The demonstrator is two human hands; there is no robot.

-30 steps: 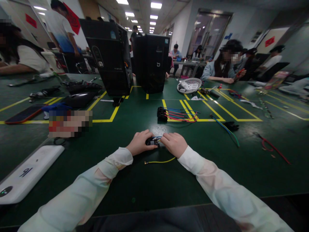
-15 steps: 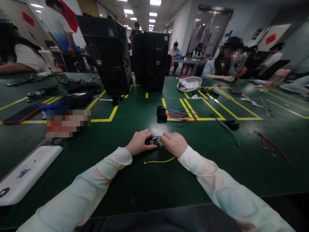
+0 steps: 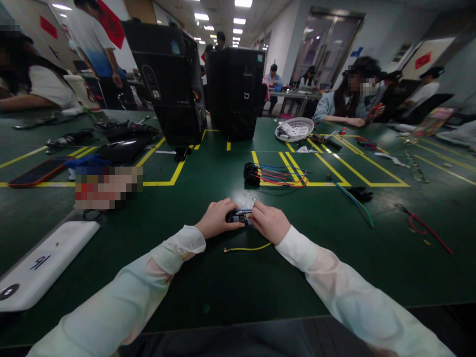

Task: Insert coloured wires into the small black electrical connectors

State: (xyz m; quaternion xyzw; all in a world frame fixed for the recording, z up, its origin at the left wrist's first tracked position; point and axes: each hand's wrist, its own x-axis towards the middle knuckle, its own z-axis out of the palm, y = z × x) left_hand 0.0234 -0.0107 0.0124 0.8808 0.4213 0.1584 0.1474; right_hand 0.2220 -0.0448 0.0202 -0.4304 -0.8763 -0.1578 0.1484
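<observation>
My left hand (image 3: pixel 216 218) is closed around a small black connector-like part (image 3: pixel 238 218), its thumb along the near side. Blue and yellow wires show at that part, running toward my right hand (image 3: pixel 270 221). The right fingers are pinched together on the wires close to the part; their tips are partly hidden. From under the right hand a yellow wire (image 3: pixel 247 248) with a metal terminal at its end lies along the green table (image 3: pixel 208 282). Beyond the hands sits a group of black connectors (image 3: pixel 252 174) with red and blue wires pointing right.
To the right lie blue and green wires (image 3: pixel 353 199), a black piece (image 3: pixel 360 194) and a red wire (image 3: pixel 427 233). A white device (image 3: pixel 48 267) is at the left. Two black computer towers (image 3: pixel 236 94) stand at the back, near a white basket (image 3: pixel 294 129). People sit and stand around.
The view shifts slightly. My right fingertips have drawn up a little at the wires, exposing more of them beside the black part. The left hand keeps its hold.
</observation>
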